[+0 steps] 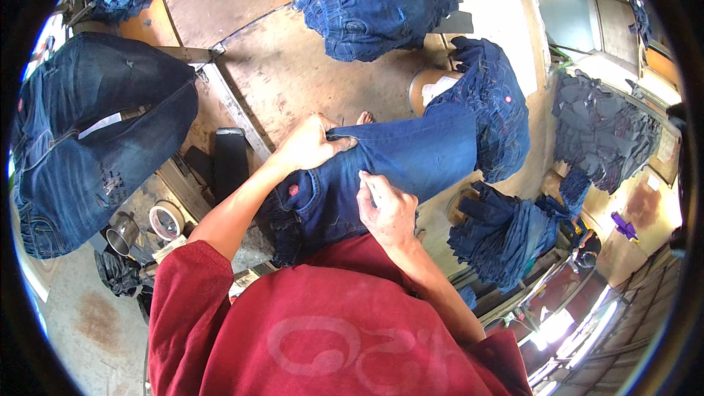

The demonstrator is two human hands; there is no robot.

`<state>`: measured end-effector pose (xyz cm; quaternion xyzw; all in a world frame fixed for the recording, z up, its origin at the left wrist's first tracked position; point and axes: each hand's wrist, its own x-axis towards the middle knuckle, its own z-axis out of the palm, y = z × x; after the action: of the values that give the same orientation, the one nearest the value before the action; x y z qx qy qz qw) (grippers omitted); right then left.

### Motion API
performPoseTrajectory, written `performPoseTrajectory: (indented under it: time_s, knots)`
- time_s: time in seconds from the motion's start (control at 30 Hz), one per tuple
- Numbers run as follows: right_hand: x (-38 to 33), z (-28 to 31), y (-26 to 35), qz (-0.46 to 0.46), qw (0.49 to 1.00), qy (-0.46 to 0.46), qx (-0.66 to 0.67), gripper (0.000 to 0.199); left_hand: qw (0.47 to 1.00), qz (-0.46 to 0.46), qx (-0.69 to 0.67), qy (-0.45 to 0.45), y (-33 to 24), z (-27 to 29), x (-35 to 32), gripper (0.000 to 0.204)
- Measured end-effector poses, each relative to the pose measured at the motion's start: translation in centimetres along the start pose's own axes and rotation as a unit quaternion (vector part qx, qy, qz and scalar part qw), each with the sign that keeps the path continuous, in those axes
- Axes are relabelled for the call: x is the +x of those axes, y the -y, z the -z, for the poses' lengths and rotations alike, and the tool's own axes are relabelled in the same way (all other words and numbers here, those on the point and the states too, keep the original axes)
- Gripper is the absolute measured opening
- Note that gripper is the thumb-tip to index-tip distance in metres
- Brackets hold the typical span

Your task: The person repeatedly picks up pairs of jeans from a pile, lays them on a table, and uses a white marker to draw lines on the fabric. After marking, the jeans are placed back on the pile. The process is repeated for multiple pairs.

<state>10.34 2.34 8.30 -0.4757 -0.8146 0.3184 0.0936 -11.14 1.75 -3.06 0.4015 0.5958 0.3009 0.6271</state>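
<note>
A pair of blue jeans (433, 150) lies across in front of me, its waist end toward my body and a leg stretching off to the right. A small red round tag shows near its pocket. My left hand (312, 145) is closed on the upper edge of the jeans, thumb pressed on the denim. Just over the fabric, my right hand (387, 213) has its fingers curled, with thumb and forefinger together. Whatever they may hold is too small to make out. Loose pale threads show on the denim near it.
Another pair of dark jeans (103, 125) is spread at the left. Piles of jeans sit at the far middle (378, 4) and right (499, 114), with more denim (506, 238) lower right. A tape roll (166, 220) and metal cup (123, 233) stand at left.
</note>
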Motion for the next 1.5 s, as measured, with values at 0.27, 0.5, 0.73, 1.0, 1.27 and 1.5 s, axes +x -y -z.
performPoseTrajectory:
  time_s: [0.27, 0.5, 0.73, 1.0, 1.27, 1.5]
  knots:
    - [-0.1, 0.2, -0.3, -0.001, 0.998, 0.049, -0.043, 0.01, 0.999, 0.009, 0.033, 0.0, 1.0, -0.2, 0.2, 0.029]
    - [0.0, -0.1, -0.5, 0.012, 0.996, 0.05, -0.075, 0.01, 0.999, 0.029, 0.037, 0.01, 0.3, -0.1, 0.1, 0.026]
    - [0.1, 0.0, -0.7, 0.023, 0.999, 0.011, -0.024, 0.011, 1.0, -0.001, 0.003, -0.005, 0.6, -0.2, 0.2, 0.028]
    - [0.3, 0.1, -0.7, 0.016, 1.0, 0.019, -0.015, 0.009, 0.999, 0.038, 0.008, 0.018, 0.4, -0.2, 0.4, 0.02]
    - [0.4, 0.6, -0.4, -0.01, 0.995, 0.073, -0.071, 0.011, 0.999, 0.039, 0.036, 0.009, 0.4, -0.2, 0.3, 0.019]
    - [0.0, 0.1, -1.2, 0.018, 0.999, -0.008, -0.027, 0.009, 1.0, -0.009, 0.009, 0.007, 1.4, -0.5, 0.2, 0.028]
